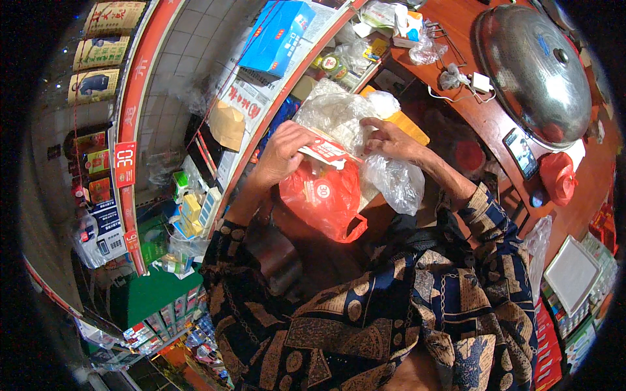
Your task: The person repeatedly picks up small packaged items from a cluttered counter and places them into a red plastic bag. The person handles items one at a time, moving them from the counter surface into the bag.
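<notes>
One red bag [323, 205] hangs mid-view, long axis roughly 11-to-5 o'clock, handle loop [351, 239] aimed at 5. Left hand [285, 151] pinches a white-and-red strip [328, 152]; right hand [396, 142]'s at clear plastic [396, 186], can't tell if gripping. One phone [520, 154], 3 o'clock.

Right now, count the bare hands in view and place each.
2: the left hand at the red-and-white packaging, the right hand at the clear plastic beside it.

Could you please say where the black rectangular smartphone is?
In the head view, the smartphone lies at right on the reddish tabletop, just below the silver domed metal lid.
</notes>
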Demonstrator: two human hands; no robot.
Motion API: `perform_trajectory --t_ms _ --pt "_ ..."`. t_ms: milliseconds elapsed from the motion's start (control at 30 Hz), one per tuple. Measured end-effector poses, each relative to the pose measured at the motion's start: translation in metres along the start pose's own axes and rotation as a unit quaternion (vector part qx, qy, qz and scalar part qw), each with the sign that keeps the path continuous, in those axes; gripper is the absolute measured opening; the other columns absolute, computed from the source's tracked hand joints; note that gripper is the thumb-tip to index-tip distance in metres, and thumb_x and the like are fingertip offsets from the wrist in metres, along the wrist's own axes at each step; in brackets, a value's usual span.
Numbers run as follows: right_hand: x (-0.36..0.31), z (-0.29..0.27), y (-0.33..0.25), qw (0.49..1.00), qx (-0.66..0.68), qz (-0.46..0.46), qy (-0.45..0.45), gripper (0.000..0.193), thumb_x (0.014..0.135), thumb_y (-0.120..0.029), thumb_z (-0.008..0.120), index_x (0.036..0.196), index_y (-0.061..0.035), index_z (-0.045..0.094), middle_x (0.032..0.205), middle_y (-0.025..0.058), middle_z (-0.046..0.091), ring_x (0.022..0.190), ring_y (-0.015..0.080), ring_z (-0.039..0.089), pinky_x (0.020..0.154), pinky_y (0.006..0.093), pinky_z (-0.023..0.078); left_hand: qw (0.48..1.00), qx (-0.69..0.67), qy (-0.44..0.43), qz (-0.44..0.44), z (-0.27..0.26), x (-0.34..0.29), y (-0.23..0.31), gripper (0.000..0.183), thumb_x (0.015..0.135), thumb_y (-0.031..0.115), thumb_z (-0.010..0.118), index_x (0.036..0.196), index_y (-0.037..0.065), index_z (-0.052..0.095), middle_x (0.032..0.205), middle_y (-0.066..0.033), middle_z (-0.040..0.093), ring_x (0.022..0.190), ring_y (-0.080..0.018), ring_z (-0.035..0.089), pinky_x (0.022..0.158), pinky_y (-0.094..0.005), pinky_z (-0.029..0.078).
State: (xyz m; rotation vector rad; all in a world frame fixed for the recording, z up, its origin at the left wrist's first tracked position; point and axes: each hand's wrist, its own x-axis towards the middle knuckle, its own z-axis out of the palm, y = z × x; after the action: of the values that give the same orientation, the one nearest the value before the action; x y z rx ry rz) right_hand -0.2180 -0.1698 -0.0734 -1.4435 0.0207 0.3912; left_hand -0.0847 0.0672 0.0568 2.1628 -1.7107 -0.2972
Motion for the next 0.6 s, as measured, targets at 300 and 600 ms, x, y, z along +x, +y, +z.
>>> perform_trajectory --t_ms 300,600 --pt "0.004 0.0 0.013 0.999 0.016 -0.031 -0.007 0.055 0.087 -0.01 0.054 0.139 -0.0009 0.036 0.097 0.0144 0.065 0.093 0.0185 0.062 0.078 0.0307 0.049 0.996 0.062 0.044 0.041 -0.009 -0.005 -0.002 0.033 0.064 -0.011 0.062 0.095 0.001 0.063 0.098 -0.0126 0.066 0.099 -0.0289 0.062 0.093 -0.0465 0.044" --pt "-0.015 0.004 -0.001 0.998 -0.008 -0.055 -0.021 0.045 0.089 -0.012 0.057 0.13 0.0017 0.044 0.092 0.0111 0.065 0.086 0.0148 0.061 0.073 0.0295 0.048 0.988 0.134 0.034 0.074 -0.01 -0.021 0.008 0.029 0.067 -0.006 0.062 0.096 -0.001 0.064 0.104 -0.0138 0.065 0.104 -0.0302 0.061 0.095 -0.0493 0.043"
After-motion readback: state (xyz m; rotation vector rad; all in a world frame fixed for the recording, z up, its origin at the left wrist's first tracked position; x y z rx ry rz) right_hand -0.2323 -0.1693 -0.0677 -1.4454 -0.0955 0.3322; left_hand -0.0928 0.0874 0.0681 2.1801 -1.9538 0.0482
